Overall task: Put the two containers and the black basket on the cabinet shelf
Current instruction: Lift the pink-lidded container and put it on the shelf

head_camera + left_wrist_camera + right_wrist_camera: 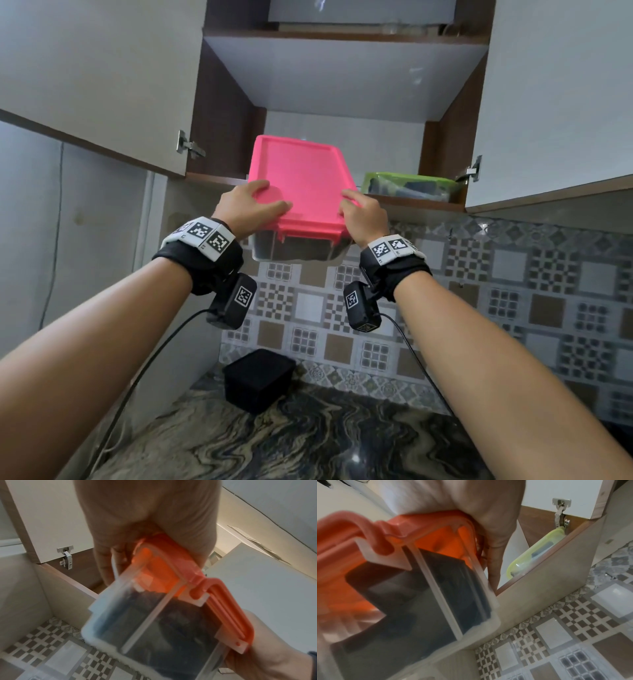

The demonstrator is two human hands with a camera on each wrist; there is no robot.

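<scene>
The pink-lidded container (301, 192) is held at the centre of the head view, its far end over the front edge of the cabinet shelf (411, 205) and its near end projecting out above the tiled wall (513, 274). Its body is clear plastic, and dark contents are seen through the walls in both wrist views, where the lid appears orange. Whether the base rests on the shelf cannot be told.

The left hand (246, 209) is placed at the near left corner of the container, thumb and fingers (274, 205) laid over the lid; in the left wrist view the remaining fingers are seen curled round the rim. The grip is closed on the container. The right hand (363, 216) is closed on the near right corner in like manner, thumb on the lid edge and fingers down the side wall.

The green-lidded container (407, 186) is seen standing on the same shelf, to the right of the pink one and near the right hinge (472, 169). The two are apart.

The black basket (257, 378) is seen at the lower centre of the head view, standing on the marbled worktop (308, 445) against the tiled wall. Both cabinet doors (85, 68) stand open.
</scene>
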